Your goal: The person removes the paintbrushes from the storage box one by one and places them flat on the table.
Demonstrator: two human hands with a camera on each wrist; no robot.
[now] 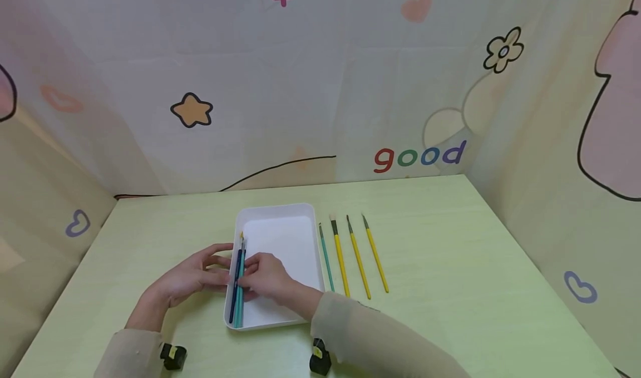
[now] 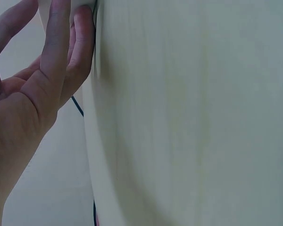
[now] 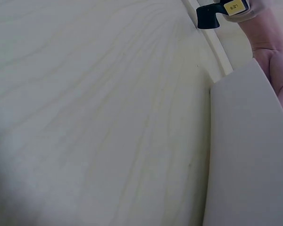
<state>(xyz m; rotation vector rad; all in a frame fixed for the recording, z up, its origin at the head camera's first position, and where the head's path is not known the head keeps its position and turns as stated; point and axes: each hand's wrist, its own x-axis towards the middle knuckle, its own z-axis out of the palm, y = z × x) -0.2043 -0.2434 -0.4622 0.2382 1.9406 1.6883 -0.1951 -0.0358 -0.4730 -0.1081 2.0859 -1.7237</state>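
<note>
A white tray [image 1: 285,227] lies on the table, with a dark blue paintbrush [image 1: 232,303] and teal paintbrush handles [image 1: 238,314] side by side along its left wall. My right hand [image 1: 270,278] reaches over the tray and pinches a teal handle near its middle; its fingertips partly cover the brushes. Against the tray's left side rests my left hand [image 1: 192,278], fingers spread and lightly bent, touching the wall. The left wrist view shows those fingers [image 2: 56,42] at the tray's edge. In the right wrist view, the tray's outer wall [image 3: 250,150] hides the right hand's fingers.
Right of the tray, a thin teal paintbrush [image 1: 326,255] and three yellow paintbrushes [image 1: 358,258] lie spaced apart, bristles pointing away. A printed cloth [image 1: 300,88] hangs behind and beside the pale wooden table [image 1: 450,266]. Black wrist devices [image 1: 320,358] sit at both cuffs.
</note>
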